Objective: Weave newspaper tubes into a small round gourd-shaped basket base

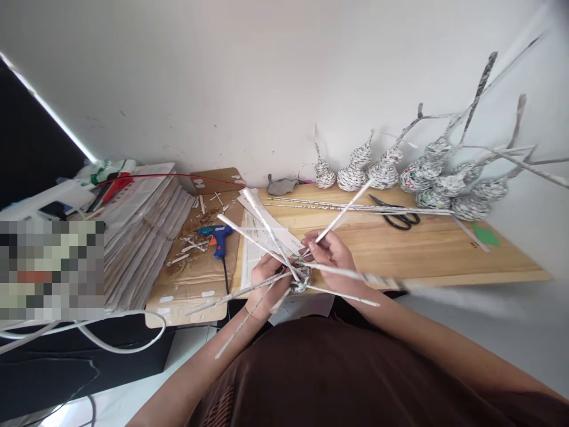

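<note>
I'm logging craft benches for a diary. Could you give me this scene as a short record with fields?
Left hand: holding a small woven paper piece
Right hand: gripping a slanted paper rod
Woven piece: rods fan out from it in several directions
Left side: blue glue gun on cardboard with paper scraps; stacked paper sheets farther left
Right side: black-handled scissors on the wooden tabletop
Back right: several gourd-shaped woven pieces near the wall
</note>
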`<state>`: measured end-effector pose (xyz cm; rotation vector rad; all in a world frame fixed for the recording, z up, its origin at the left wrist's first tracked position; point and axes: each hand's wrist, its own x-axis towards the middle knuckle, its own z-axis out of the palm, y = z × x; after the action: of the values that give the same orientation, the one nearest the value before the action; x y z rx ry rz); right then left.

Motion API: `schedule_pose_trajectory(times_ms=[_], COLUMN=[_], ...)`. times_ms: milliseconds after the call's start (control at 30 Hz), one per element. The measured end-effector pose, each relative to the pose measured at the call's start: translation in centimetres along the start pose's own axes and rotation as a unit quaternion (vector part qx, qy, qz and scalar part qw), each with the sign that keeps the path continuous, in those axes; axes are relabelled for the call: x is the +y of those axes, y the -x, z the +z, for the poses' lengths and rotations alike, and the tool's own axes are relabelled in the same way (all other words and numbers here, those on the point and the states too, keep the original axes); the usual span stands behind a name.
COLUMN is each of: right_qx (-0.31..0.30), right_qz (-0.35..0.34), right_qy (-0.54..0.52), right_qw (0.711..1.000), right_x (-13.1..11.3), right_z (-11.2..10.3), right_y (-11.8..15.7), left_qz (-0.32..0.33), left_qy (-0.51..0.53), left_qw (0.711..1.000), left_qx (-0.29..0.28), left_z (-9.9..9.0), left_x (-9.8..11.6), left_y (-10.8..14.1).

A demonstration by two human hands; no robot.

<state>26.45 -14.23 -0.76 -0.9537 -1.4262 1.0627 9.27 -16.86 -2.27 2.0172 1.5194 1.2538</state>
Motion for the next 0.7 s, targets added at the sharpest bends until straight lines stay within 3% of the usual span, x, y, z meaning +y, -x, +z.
schedule_pose_trajectory(times_ms=[200, 433, 533, 700], right_qx=[-0.01, -0.042, -0.022, 0.005], right_qz=[-0.066, 0.097, 0.131, 0.157], right_qy=[0.169, 0.041, -0.006, 0.002], right_qw=[0.983, 0.994, 0.991, 0.988], right_x=[0.0, 0.6, 0.9, 1.0], right_z=[-0.9, -1.1, -0.9, -0.7], right_y=[0.7, 2.7, 2.3, 1.7], left_qz=[0.051, 0.076, 0.088, 0.039], left_qy=[-0.029, -0.099, -0.112, -0.067], left_qw=[0.998, 0.991, 0.988, 0.996], left_qx=[-0.032, -0.044, -0.055, -0.037], left_z=[-0.3, -0.8, -0.9, -0.5], left_x=[-0.1, 0.8, 1.3, 0.8], left_y=[-0.1, -0.3, -0.5, -0.6])
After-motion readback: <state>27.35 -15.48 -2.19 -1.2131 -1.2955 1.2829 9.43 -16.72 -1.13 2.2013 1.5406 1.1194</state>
